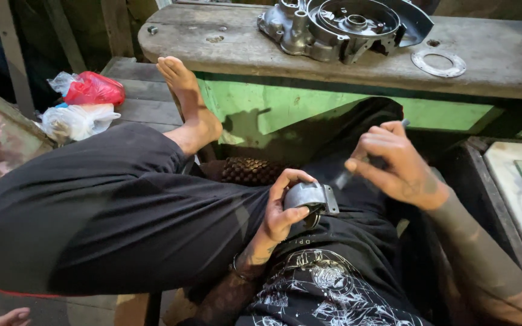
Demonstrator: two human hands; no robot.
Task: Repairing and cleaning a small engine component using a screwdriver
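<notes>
A black printed shirt [327,290] is seen nearest the camera, with both forearms raised from it over the lap. The left hand [282,205] is bent back at the wrist, palm turned right, and its grip is closed on a small curved grey metal part [310,196]: the fingers are curled over the part's top and the thumb is pressed along its lower edge. The part is held over the lap, just near of the green front of the tabletop [237,42]. The right hand [394,160] is held just to the right and slightly farther off, knuckles upward, its grip closed on a slim dark tool [344,178] whose lower end is pointed down toward the metal part. The left leg in black trousers [110,211] is crossed to the left, its bare foot [188,102] propped against the tabletop edge. On the worn wooden tabletop, at the far side, a grey engine casing [339,27] and a flat metal ring [438,62] are laid.
</notes>
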